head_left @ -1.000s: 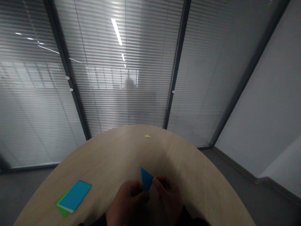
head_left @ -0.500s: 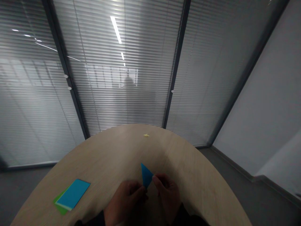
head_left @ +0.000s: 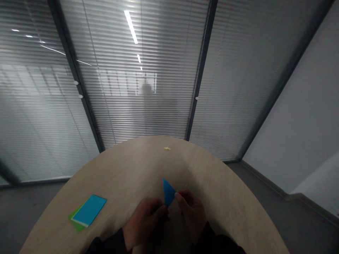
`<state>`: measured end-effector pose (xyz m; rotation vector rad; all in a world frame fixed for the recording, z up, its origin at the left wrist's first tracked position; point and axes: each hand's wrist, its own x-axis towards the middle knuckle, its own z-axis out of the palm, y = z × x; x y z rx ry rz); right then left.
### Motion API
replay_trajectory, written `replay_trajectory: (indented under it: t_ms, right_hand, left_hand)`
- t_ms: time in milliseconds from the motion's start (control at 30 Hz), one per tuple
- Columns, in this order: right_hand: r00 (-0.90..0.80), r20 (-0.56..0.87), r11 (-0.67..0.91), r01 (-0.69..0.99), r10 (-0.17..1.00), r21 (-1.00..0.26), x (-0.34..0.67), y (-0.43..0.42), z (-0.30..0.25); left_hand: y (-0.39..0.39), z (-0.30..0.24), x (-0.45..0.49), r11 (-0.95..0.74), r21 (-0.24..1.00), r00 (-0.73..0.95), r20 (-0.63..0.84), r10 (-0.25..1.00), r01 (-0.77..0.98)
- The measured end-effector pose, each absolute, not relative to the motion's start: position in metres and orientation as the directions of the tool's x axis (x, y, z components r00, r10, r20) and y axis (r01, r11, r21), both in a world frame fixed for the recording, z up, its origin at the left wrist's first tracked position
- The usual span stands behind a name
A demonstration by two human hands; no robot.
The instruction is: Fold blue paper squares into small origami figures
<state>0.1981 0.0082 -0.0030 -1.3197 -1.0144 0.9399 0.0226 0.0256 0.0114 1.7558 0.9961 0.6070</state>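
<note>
Both my hands meet low at the middle of the head view over a round wooden table. My left hand and my right hand pinch a folded blue paper triangle between their fingertips, its point standing up and away from me. The fingers of both hands are closed on the paper's lower part, which they hide.
A stack of flat paper sheets, blue on top with green beneath, lies on the table to the left. A small yellow folded paper piece sits near the table's far edge. Glass walls with blinds stand behind.
The hands and the blue triangle keep the same hold; the view has shifted slightly, so everything sits a little higher and to the right.
</note>
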Motion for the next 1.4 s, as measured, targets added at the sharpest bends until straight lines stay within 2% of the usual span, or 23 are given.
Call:
replay_trajectory:
  t_ms: [133,267,333,533,700,900,1067,1200,1400]
  right_hand:
    - [0.285,0.035,0.037,-0.002,0.958,-0.999,0.197,0.008,-0.003]
    - [0.226,0.026,0.034,-0.032,0.974,-0.999,0.193,0.005,0.000]
    - [0.187,0.015,0.021,-0.029,0.982,-0.999,0.191,0.003,0.001]
    - [0.134,0.019,0.014,0.035,0.991,-0.999,0.190,0.003,0.001]
    - [0.097,0.012,0.005,0.070,0.995,-0.998,0.188,0.002,-0.004]
    - [0.138,0.083,0.054,0.201,0.987,-0.978,0.181,-0.003,-0.008]
    - [0.051,0.129,0.108,0.302,0.990,-0.947,0.175,-0.006,-0.008]
    - [0.279,0.150,0.055,0.319,0.948,-0.946,0.170,-0.008,-0.012]
    - [0.108,0.193,0.139,0.383,0.975,-0.913,0.171,-0.011,-0.011]
  left_hand:
    - [0.023,0.017,0.024,-0.220,0.904,0.523,-0.005,0.852,0.367]
    - [0.023,0.020,0.026,-0.172,0.964,0.489,0.054,0.870,0.200]
    - [0.026,0.019,0.025,-0.153,0.972,0.440,0.060,0.896,0.178]
    - [0.029,0.009,0.022,-0.175,0.951,0.357,0.075,0.931,0.256]
    - [0.024,0.008,0.026,-0.227,0.927,0.365,0.108,0.925,0.300]
    - [0.021,0.011,0.028,-0.250,0.860,0.190,0.183,0.965,0.444]
    - [0.021,0.009,0.029,-0.245,0.853,0.144,0.200,0.969,0.460]
    - [0.021,0.009,0.030,-0.257,0.850,0.142,0.216,0.966,0.460]
    - [0.019,0.011,0.029,-0.287,0.824,0.150,0.245,0.958,0.489]
